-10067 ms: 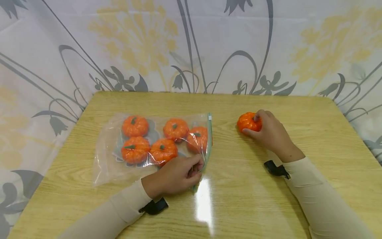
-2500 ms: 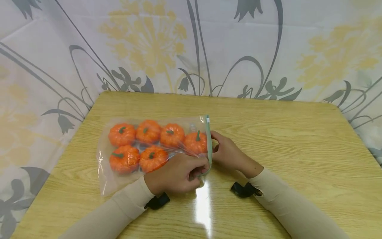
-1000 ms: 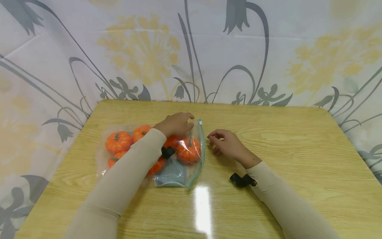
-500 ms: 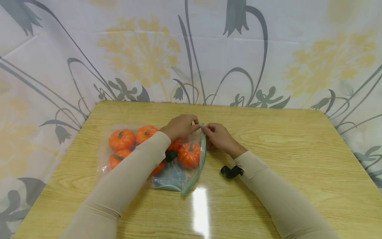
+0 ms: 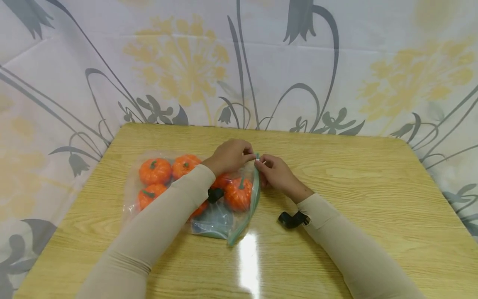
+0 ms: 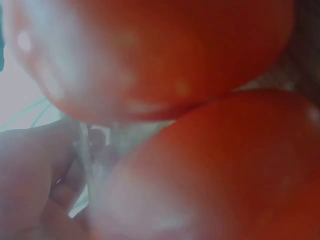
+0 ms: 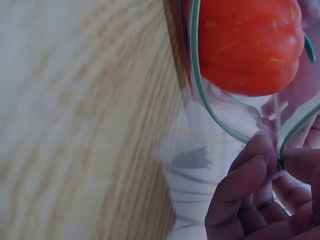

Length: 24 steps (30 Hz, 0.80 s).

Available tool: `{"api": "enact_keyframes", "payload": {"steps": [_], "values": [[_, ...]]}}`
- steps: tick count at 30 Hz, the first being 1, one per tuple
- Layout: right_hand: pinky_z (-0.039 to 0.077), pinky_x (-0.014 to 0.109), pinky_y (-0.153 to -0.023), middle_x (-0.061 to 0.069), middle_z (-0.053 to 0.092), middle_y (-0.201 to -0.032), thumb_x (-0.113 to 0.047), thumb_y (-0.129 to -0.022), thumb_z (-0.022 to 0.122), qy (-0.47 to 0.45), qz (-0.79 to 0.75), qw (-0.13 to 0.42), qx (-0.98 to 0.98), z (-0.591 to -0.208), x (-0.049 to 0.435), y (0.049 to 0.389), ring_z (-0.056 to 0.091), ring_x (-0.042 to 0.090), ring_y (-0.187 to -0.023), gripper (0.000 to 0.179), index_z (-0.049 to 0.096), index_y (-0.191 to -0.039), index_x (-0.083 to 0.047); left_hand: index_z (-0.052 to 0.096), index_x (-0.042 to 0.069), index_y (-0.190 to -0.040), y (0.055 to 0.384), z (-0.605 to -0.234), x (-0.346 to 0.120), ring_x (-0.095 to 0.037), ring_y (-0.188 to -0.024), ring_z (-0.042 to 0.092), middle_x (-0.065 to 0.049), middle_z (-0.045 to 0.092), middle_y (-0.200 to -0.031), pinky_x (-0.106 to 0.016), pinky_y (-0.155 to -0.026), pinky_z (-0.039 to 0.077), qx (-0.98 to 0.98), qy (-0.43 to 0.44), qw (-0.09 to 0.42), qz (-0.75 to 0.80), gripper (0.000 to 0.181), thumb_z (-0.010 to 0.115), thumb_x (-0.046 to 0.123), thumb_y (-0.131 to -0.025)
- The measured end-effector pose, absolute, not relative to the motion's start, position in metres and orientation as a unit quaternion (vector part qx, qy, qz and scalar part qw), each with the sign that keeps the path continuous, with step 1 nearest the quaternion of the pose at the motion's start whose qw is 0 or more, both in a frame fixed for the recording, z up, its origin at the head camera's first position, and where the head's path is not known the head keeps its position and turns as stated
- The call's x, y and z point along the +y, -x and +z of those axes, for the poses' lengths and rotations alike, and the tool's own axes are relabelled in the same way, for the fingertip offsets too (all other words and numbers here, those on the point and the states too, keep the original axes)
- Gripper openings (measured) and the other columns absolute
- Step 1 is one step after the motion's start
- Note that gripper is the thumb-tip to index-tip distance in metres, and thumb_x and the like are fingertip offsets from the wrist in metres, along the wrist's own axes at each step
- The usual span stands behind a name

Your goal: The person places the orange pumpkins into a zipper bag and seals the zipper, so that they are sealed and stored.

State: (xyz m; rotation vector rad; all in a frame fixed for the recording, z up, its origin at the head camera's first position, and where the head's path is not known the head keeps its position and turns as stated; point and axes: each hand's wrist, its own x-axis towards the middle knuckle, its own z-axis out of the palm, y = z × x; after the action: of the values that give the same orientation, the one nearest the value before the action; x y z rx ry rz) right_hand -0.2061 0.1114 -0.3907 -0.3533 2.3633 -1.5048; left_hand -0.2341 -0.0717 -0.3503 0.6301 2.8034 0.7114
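Note:
A clear zip bag (image 5: 213, 220) lies on the table with several small orange pumpkins inside, one (image 5: 238, 194) close to its mouth. A green zip strip (image 5: 244, 226) edges the mouth, which gapes in the right wrist view. At the bag's far corner my left hand (image 5: 231, 155) pinches the plastic beside the strip. Facing it, my right hand (image 5: 277, 172) pinches the strip's end at the white slider (image 5: 257, 159), thumb against fingers (image 7: 245, 175). My left forearm hides some pumpkins. Two pumpkins (image 6: 150, 55) fill most of the left wrist view, blurred.
The wood-grain table (image 5: 354, 187) extends to the right and in front of the bag. Behind it hangs a flower-patterned cloth (image 5: 276, 74). A black wrist camera (image 5: 293, 220) sits at my right cuff.
The pumpkin my right hand held on the right went into the bag. My left hand moved from the mouth's near side to its far corner; my right hand came there and took the strip's end.

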Motion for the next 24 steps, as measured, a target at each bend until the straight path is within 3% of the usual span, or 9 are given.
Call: {"api": "enact_keyframes", "payload": {"steps": [12,19,24], "values": [[0.041,0.026,-0.049,0.004,0.053,-0.058,-0.023,-0.105,0.051,0.133,-0.524,0.171,0.824,-0.39,0.115,0.188,0.051,0.016,-0.05,0.027,0.057,-0.088,-0.003,0.074,0.015,-0.095,0.23,-0.347,-0.064,-0.014,-0.071,0.058,0.004,0.067,-0.084,-0.031,-0.065,0.048,0.953,-0.212,0.018,0.215,0.024,0.061,0.035,-0.099],[0.041,0.027,-0.052,0.014,0.056,-0.068,-0.019,-0.104,0.052,0.162,-0.501,0.154,0.836,-0.388,0.112,0.177,0.049,0.017,-0.057,0.026,0.058,-0.083,-0.004,0.073,0.014,-0.093,0.233,-0.345,-0.067,-0.014,-0.068,0.056,0.004,0.065,-0.079,-0.029,-0.06,0.043,0.955,-0.196,0.008,0.222,0.026,0.061,0.036,-0.099],[0.038,0.026,-0.053,0.01,0.053,-0.067,-0.019,-0.103,0.053,0.171,-0.48,0.144,0.848,-0.387,0.112,0.17,0.046,0.015,-0.056,0.027,0.057,-0.08,-0.006,0.072,0.015,-0.093,0.234,-0.343,-0.068,-0.015,-0.07,0.057,0.003,0.066,-0.081,-0.03,-0.063,0.043,0.958,-0.188,0.003,0.216,0.025,0.061,0.036,-0.099]]}}
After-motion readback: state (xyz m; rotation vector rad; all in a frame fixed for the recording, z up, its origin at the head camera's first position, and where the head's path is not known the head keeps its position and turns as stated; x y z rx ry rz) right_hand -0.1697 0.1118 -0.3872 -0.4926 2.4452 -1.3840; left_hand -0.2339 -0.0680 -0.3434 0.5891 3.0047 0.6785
